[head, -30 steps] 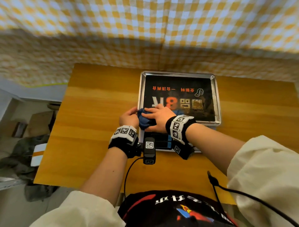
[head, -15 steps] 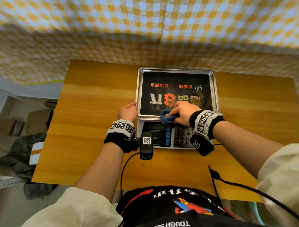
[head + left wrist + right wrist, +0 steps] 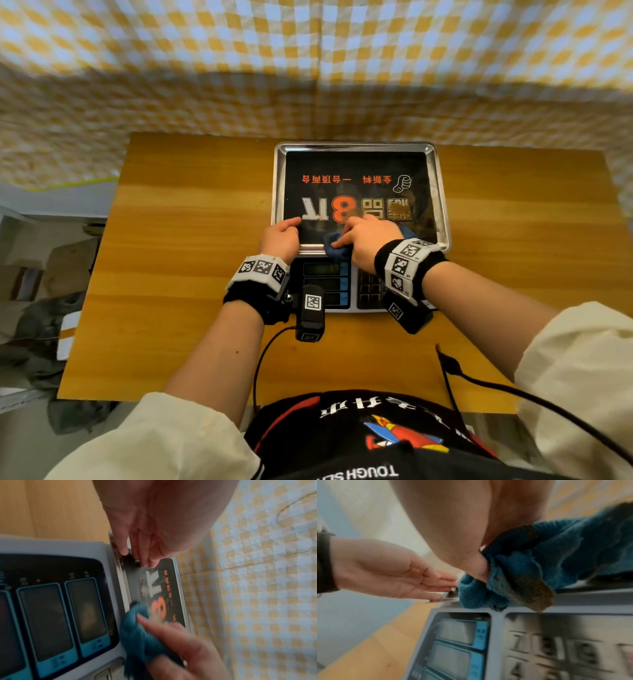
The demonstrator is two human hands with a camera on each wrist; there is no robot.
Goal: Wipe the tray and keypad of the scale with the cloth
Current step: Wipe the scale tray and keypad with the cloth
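The scale's steel tray point(image 3: 442, 205) carries a black printed sheet. My right hand point(image 3: 356, 236) grips a bunched blue cloth point(image 3: 337, 250) and presses it on the tray's near edge, left of the middle. The cloth point(image 3: 539, 568) hangs over that edge just above the keypad point(image 3: 556, 649). My left hand point(image 3: 286, 231) rests with straight fingers point(image 3: 436, 577) on the tray's near left corner, beside the cloth point(image 3: 137, 628). The keypad point(image 3: 370, 287) lies partly under my right wrist, to the right of the display point(image 3: 325, 281).
The scale stands at the back middle of a wooden table point(image 3: 188, 274), close to a checked cloth wall point(image 3: 308, 68). Camera cables point(image 3: 479, 380) trail over the table's near edge. Boxes and clutter point(image 3: 51, 274) lie on the floor to the left.
A second ago the cloth was beside my left hand; my right hand slid it rightward along the tray's near edge, then barely shifted. My left hand stayed on the corner.
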